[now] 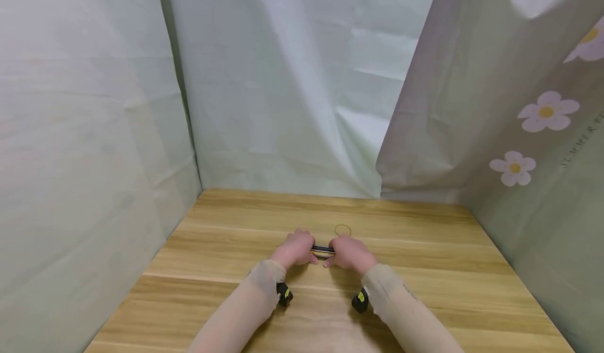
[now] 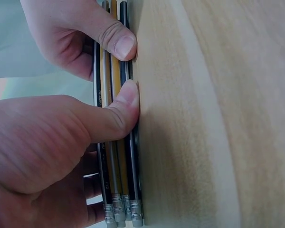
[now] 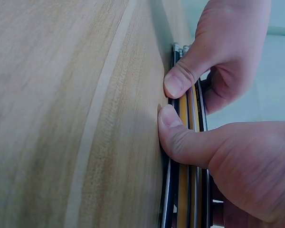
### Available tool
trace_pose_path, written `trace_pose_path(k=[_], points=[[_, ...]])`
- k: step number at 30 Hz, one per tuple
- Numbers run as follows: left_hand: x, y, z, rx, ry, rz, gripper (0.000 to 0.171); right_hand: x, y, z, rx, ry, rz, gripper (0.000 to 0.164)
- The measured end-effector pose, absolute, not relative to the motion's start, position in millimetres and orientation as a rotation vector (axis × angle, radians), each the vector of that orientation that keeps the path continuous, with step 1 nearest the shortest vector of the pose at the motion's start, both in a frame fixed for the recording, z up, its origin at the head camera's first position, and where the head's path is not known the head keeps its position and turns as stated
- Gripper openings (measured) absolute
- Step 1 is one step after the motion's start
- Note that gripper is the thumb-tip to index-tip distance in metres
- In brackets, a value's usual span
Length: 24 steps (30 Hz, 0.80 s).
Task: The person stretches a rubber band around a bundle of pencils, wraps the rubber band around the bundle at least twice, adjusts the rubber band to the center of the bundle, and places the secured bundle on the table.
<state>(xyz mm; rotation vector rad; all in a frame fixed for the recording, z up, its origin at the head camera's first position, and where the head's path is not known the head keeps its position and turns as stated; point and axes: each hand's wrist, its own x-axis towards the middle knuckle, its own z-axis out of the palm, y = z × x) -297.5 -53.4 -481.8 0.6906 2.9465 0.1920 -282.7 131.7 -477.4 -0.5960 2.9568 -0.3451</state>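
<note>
Several pencils [image 1: 323,252], black and yellow, lie side by side in a bundle close over the table. My left hand [image 1: 297,249] grips the bundle's left part, thumb on the near side and fingers behind. On the right part, my right hand [image 1: 351,253] holds it the same way, and the two thumbs [image 2: 126,102] are a short gap apart. Silver ferrules with erasers [image 2: 137,213] stick out past my left hand in the left wrist view. The bundle's other end is hidden by my right hand. Just beyond that hand lies a thin brown loop [image 1: 343,225], like a rubber band.
The wood-grain table [image 1: 236,211] meets pale cloth walls at the left, back and right. White flowers [image 1: 547,111] are printed on the right cloth [image 1: 472,132]. Small black devices [image 1: 284,294] sit on both wrists under the beige sleeves [image 1: 250,300].
</note>
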Motion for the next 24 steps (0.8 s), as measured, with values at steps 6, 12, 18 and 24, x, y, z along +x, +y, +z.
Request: trace_pose_path(k=[6,12,18,24], points=[[-296.0,-53.0,-480.2,0.682,2.941,0.186,0.033,-283.1,131.1,-478.2,-0.604,2.95,-0.328,0.035],[-294.5,-50.7,-475.7,0.78,2.933,-0.008,0.031,-281.8,131.1,-477.3,-0.671,2.956,-0.264,0.035],[-294.5,-50.0,-479.6,0.888,2.945,-0.071,0.021,-276.7,130.2,-478.2,-0.754,2.982,-0.215,0.029],[-296.6,-52.5,-480.2,0.976,3.004,0.11,0.021,-280.2,133.9,-484.8,-0.783,3.068,-0.22,0.025]])
